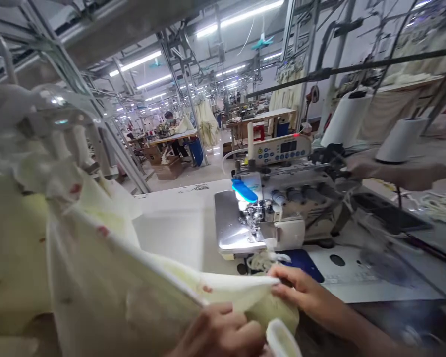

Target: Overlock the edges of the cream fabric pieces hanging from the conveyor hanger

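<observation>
A pale cream fabric piece (pixel 126 277) with small reddish marks spreads from the left side down to my hands. It is pulled up toward a hanging clip or hanger, blurred, at the upper left. My left hand (pixel 223 332), at the bottom middle, is closed on the fabric's edge. To its right, my right hand (pixel 297 287) pinches the far end of the same edge between thumb and fingers. The sewing machine (pixel 260 218), an overlock type with a blue flap and a lit needle area, stands just beyond my right hand. The fabric is apart from its needle.
White thread cones (pixel 347 119) stand behind the machine at the right. A control panel (pixel 282 148) tops the machine. White cord scraps (pixel 265 260) lie at the table's front. A metal post (pixel 115 148) rises at left. A person (pixel 169 119) sits at a far table.
</observation>
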Motion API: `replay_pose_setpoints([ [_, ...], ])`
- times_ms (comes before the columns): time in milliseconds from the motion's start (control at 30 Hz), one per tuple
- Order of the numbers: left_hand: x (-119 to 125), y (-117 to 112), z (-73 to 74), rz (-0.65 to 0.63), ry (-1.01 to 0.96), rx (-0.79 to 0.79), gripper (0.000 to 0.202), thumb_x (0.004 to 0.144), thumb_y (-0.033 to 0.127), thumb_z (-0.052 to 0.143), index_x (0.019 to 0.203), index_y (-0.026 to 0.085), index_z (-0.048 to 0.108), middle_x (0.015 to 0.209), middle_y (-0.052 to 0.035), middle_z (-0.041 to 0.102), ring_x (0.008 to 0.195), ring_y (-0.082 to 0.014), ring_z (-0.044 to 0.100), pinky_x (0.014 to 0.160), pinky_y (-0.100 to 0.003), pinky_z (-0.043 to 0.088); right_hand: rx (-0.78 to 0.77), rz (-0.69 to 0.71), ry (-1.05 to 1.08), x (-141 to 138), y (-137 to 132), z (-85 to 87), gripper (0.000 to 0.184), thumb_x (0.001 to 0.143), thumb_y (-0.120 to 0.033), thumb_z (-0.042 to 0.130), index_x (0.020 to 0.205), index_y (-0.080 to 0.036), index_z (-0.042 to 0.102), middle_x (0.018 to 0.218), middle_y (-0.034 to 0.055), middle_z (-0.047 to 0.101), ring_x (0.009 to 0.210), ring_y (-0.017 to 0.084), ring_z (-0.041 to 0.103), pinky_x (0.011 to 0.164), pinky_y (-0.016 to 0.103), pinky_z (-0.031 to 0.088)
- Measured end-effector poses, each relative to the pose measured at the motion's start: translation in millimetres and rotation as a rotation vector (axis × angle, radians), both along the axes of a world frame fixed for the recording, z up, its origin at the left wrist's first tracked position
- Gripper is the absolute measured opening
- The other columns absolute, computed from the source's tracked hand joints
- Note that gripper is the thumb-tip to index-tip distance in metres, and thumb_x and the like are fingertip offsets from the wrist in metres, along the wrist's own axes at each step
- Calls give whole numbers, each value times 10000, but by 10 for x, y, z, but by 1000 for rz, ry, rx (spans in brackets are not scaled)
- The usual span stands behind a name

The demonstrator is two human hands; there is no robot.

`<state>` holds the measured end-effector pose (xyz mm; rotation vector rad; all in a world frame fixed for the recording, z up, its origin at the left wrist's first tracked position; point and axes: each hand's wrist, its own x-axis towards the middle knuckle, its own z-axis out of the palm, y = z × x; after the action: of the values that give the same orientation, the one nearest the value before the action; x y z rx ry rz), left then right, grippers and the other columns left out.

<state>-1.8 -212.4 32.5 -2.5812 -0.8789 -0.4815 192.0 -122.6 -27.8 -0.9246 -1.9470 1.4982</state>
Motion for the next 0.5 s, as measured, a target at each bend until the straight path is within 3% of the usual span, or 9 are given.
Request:
replay_pose_setpoints([
  [67,227,287,-35,-33,-73,42,162,820,191,486,658,193,472,568,34,489,503,-97,453,457,-233,378,121,-218,32,7,138,75,219,830,-390,474,769,-186,527,692,-14,512,648,135,472,562,214,354],
  [133,371,519,-147,29,-166,85,88,815,137,471,759,182,522,835,-18,629,784,-145,582,655,-275,495,238,-421,8,-52,318,111,184,803,-377,495,800,-195,528,722,-10,563,682,150,525,605,228,390],
  [167,394,616,-224,91,-211,100,115,820,103,446,809,168,540,982,-45,641,949,-164,578,794,-302,506,271,-499,-19,-94,404,109,173,790,-367,504,824,-199,526,726,-8,582,677,155,542,612,236,400],
  [233,339,774,-374,237,-253,115,221,815,33,389,916,134,557,1162,-88,605,1140,-181,511,968,-350,451,305,-612,-76,-168,527,80,192,786,-359,501,892,-199,517,685,-8,595,603,157,545,583,251,403],
  [333,119,912,-429,390,-241,58,342,789,12,364,1073,108,528,1181,-125,601,1120,-198,540,971,-397,460,422,-752,-78,-206,507,34,249,813,-364,500,991,-192,514,725,19,619,565,158,542,596,279,421],
  [400,13,920,-326,382,-239,-21,348,783,30,384,1084,128,528,1138,-111,623,1088,-198,558,953,-390,470,490,-737,86,-197,358,16,321,823,-423,527,1046,-192,510,902,73,626,725,189,588,697,303,458],
  [500,24,820,-117,370,-207,-104,140,805,106,469,855,185,573,936,-49,655,884,-182,596,754,-308,511,419,-509,277,-201,52,-27,559,746,-535,631,1168,-201,479,1139,108,552,1026,251,532,868,317,439],
])
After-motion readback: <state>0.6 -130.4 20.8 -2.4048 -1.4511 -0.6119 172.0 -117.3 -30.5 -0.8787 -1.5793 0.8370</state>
